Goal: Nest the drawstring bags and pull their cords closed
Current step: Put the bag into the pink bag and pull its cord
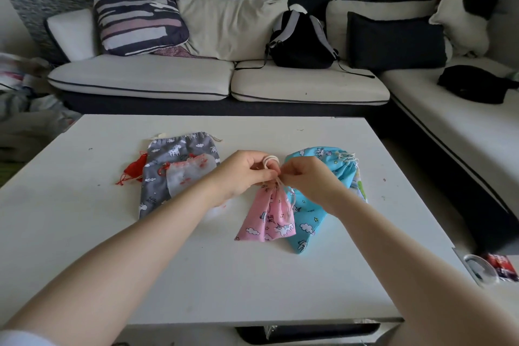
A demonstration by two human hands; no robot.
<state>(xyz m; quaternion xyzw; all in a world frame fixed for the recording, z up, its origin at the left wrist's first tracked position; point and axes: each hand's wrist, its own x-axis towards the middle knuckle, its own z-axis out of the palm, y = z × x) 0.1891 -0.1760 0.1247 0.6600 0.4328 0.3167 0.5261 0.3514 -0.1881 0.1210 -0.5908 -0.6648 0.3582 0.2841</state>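
A pink unicorn-print drawstring bag (269, 219) lies on the white table (196, 275) with its neck gathered tight. My left hand (241, 171) and my right hand (306, 177) meet at that neck, both pinching its cream cord (271, 160), which loops up between them. Under and to the right of the pink bag lies a blue bag (311, 219), its mouth gathered at the far right. To the left, a grey bag (157, 177) lies flat with a sheer white pouch (188, 174) on it. A small red pouch (134, 170) sits beside the grey bag.
A sofa with cushions and a black backpack (302, 39) runs behind the table, with a dark pouch (474, 83) on its right wing. At the right, a clear lid (481, 268) and a red packet (502, 267) lie on a lower surface.
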